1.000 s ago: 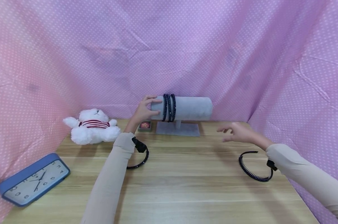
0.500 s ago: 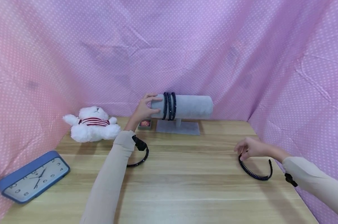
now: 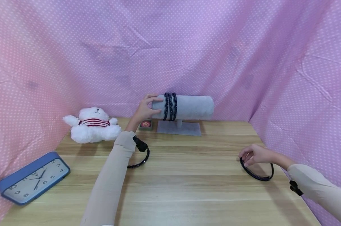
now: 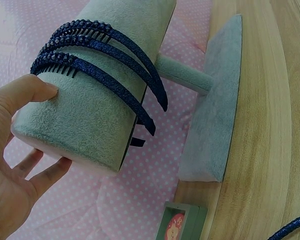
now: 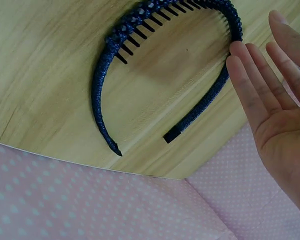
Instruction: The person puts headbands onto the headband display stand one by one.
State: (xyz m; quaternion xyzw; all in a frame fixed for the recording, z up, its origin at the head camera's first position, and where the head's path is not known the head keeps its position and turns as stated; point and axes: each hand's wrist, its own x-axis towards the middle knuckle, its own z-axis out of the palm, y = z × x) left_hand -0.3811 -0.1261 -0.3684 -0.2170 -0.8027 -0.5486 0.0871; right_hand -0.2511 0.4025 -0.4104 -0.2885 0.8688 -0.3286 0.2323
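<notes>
In the head view my left hand (image 3: 146,108) grips the left end of a grey plush roll stand (image 3: 194,106). The left wrist view shows its thumb on top and its fingers at the end face. Several dark blue beaded headbands (image 4: 97,80) with comb teeth sit side by side round the roll. At the right, my right hand (image 3: 258,155) reaches down over another dark headband (image 3: 259,178) on the table. Its fingertips (image 5: 236,55) are right at the band's outer edge, with the thumb apart from them. A further headband (image 3: 142,162) lies partly hidden behind my left forearm.
A white teddy bear (image 3: 94,124) in a striped top sits at the back left. A blue clock (image 3: 35,177) lies at the front left. Beside the stand's base (image 3: 187,129) is a small green box (image 3: 145,125). Pink dotted cloth (image 3: 181,56) surrounds the wooden table (image 3: 193,175).
My right hand has moved right and down from open air to the headband at the right. My left hand has stayed on the roll's end, and the headbands on it look unmoved.
</notes>
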